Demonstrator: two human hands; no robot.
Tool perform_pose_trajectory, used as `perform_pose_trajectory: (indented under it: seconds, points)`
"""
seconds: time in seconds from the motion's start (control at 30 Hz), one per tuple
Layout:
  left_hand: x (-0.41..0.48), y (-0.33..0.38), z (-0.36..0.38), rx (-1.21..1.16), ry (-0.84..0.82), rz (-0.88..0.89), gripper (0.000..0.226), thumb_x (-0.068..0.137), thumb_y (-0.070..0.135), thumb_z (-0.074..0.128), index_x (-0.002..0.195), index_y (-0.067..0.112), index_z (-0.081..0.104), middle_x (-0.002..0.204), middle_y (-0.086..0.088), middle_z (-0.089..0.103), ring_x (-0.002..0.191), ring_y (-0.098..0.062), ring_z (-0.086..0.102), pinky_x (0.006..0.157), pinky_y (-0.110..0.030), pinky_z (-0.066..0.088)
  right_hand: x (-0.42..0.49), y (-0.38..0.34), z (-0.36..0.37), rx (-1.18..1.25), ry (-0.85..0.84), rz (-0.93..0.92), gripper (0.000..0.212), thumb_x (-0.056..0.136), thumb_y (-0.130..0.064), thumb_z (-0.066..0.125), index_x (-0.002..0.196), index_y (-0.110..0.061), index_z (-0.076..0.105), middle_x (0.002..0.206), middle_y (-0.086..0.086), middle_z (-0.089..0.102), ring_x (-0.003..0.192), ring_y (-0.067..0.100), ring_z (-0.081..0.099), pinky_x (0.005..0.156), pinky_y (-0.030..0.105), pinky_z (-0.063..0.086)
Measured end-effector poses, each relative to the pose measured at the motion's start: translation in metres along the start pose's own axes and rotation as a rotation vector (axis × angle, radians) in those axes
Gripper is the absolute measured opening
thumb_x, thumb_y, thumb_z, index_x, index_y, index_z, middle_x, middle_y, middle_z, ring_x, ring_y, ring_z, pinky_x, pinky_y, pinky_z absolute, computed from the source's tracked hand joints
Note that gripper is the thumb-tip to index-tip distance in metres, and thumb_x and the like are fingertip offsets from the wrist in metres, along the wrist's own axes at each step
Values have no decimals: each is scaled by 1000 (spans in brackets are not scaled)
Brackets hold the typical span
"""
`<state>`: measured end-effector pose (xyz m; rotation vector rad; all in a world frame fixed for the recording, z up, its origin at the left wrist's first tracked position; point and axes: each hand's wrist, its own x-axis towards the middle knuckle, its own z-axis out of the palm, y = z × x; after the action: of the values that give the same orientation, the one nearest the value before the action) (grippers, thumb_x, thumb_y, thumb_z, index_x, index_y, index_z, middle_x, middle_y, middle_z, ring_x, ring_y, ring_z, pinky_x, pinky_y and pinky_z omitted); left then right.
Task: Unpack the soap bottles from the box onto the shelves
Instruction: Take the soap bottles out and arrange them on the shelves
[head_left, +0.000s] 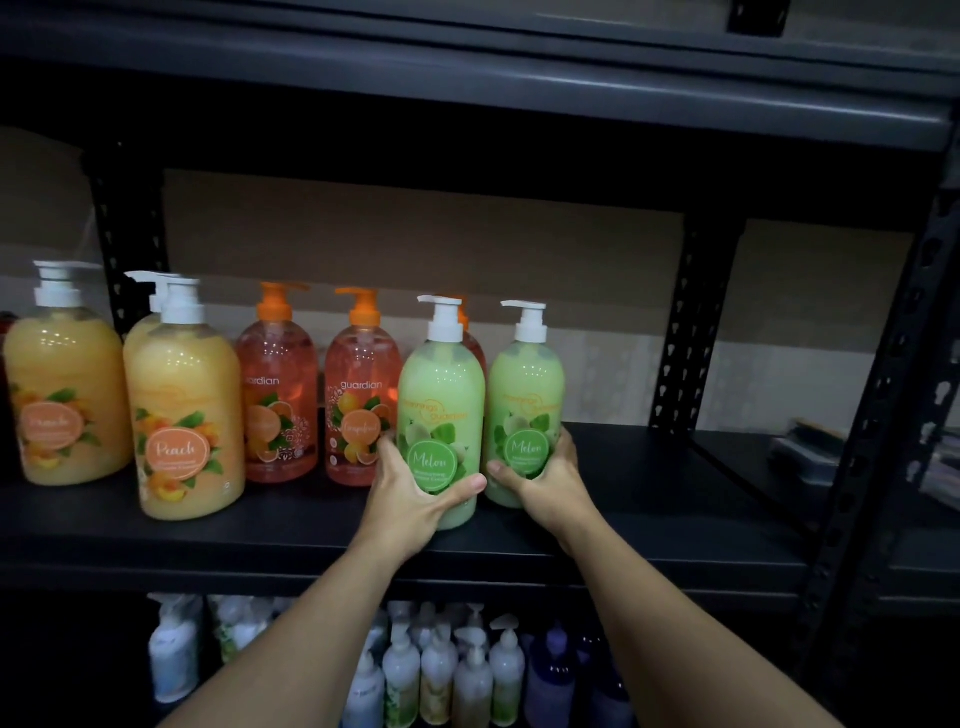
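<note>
Two green Melon soap bottles with white pumps stand upright on the black shelf (649, 499). My left hand (410, 493) is wrapped around the lower part of the left Melon bottle (441, 395). My right hand (545, 478) grips the base of the right Melon bottle (524, 389). Both bottles rest on the shelf board, side by side and nearly touching. The box is not in view.
Left of my hands stand orange grapefruit bottles (361, 395) and yellow Peach bottles (184, 415). A third orange pump shows behind the left Melon bottle. Bare shelf board lies to the right, up to a black upright post (680, 338). Several bottles (457, 670) fill the shelf below.
</note>
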<state>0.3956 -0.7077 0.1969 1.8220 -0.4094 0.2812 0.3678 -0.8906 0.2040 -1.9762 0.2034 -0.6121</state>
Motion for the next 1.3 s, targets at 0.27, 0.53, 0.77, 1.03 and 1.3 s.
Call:
perform_pose_trajectory:
  seconds: [0.27,0.53,0.77,1.03,1.3]
  points:
    - [0,-1,-1,42,12,19,120,51,56,89,142,15,21,141,-3,41,129,-17,40,108,-32,35,2,1,2,17,-22,29,103,70,-43,85,148,-27,20,141,-3,43,130,18,45,111,43,40]
    - [-3,4,-1,56,30,3,115,52,51,90,139,15,24,139,-3,43,125,-16,42,102,-26,34,0,-2,1,15,-2,57,101,70,-41,86,147,-26,24,138,-3,44,128,18,47,108,37,41]
    - [-6,11,-4,107,-7,-86,125,52,49,91,145,13,16,147,-6,36,134,-21,36,111,-34,33,-14,-16,-4,29,64,72,116,72,-56,79,156,-29,3,158,0,14,146,24,22,117,45,28]
    - [-43,18,-41,248,-103,-173,101,71,42,82,146,18,19,147,-4,39,133,-23,38,109,-37,35,-67,-31,-13,-153,38,146,93,89,-38,67,156,-24,4,158,7,8,146,30,22,116,44,26]
    - [-187,-6,-124,353,-40,-264,50,87,45,65,126,23,42,126,2,51,118,-21,50,92,-34,41,-189,-52,-23,-269,-103,89,66,92,-32,63,149,-27,30,148,1,33,95,9,59,90,32,45]
